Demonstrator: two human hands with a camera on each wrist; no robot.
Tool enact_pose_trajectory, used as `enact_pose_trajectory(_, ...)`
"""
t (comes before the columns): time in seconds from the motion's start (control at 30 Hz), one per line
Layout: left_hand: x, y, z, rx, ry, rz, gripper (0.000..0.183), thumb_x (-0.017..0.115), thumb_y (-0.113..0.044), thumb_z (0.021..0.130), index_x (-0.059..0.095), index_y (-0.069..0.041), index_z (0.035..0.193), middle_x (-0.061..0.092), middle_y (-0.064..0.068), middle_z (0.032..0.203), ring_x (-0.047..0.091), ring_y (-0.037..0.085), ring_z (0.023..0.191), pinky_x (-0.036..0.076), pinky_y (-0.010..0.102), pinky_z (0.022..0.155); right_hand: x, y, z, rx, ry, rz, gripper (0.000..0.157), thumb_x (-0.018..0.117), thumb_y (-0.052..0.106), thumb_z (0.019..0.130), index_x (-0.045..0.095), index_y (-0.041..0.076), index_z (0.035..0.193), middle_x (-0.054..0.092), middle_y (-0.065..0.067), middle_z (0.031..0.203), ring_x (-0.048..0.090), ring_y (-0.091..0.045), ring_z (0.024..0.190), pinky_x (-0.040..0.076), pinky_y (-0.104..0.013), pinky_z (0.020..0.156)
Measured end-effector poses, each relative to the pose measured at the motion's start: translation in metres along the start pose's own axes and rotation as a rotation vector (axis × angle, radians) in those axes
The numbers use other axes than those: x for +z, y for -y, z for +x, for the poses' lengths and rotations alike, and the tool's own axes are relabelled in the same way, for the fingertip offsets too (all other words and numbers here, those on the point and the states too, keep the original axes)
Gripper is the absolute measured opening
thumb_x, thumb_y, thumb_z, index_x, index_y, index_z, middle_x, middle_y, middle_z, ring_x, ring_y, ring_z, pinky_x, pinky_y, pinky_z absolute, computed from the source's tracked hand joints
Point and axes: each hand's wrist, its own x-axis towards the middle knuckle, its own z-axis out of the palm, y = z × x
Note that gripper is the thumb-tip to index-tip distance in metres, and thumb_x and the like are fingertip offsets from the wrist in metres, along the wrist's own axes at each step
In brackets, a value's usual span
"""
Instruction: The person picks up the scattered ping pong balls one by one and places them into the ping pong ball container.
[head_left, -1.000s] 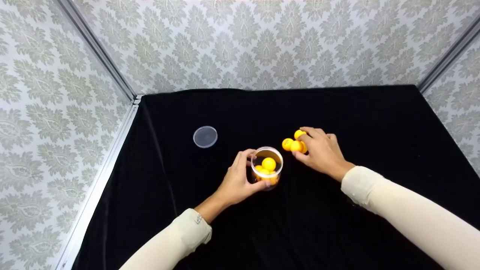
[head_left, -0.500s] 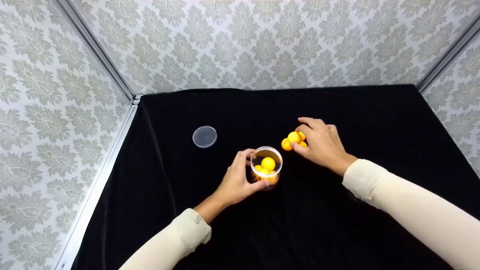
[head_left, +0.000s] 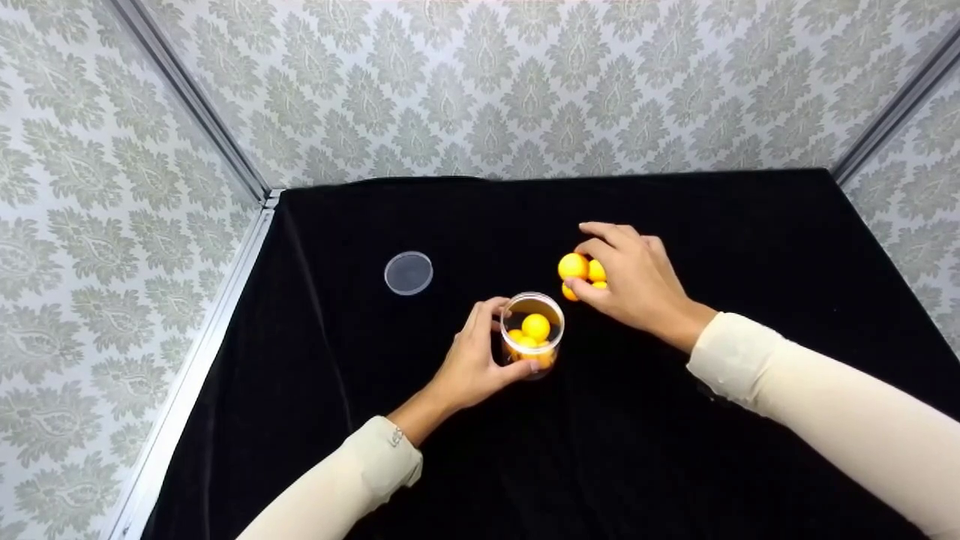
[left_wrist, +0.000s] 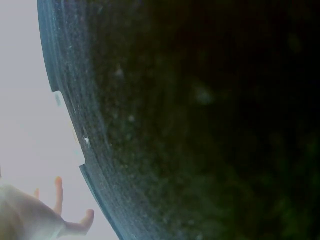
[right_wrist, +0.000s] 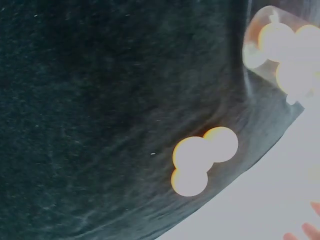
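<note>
My left hand (head_left: 474,367) holds a clear round jar (head_left: 561,330) from the left, thumb on the near side and fingers on the far side. Several orange-yellow table tennis balls (head_left: 536,328) lie inside the open-topped jar. To its right, my right hand (head_left: 637,281) pinches another table tennis ball (head_left: 572,267) between thumb and index finger, the other fingers extended. Loose table tennis balls (right_wrist: 195,155) lie together on the black cloth, partly hidden by the right hand in the head view. The right wrist view also catches the jar (right_wrist: 255,42) at upper right.
A clear round lid (head_left: 409,273) lies flat on the black cloth (head_left: 480,225), left of and beyond the jar. Patterned walls (head_left: 487,90) stand behind and at both sides of the table. A metal frame edge (head_left: 202,360) runs along the left.
My right hand has taken a table tennis ball from the group and moved it up and slightly left. The left hand and jar stay in place.
</note>
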Motion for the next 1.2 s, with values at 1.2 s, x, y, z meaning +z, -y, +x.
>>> enact_pose_trajectory(1.2, 0.000, -0.001, 0.000, -0.018, -0.002, 0.037, 0.090, 0.087, -0.051, 0.075, 0.040, -0.021, 0.145, 0.053, -0.001, 0.130, 0.062, 0.017, 0.112, 0.056, 0.041, 0.095, 0.011, 0.056, -0.023, -0.183, 0.016, 0.009, 0.038, 0.076, 0.047, 0.085, 0.074, 0.016, 0.108, 0.064, -0.003, 0.140, 0.061, -0.024, 0.125, 0.048, -0.050, 0.088)
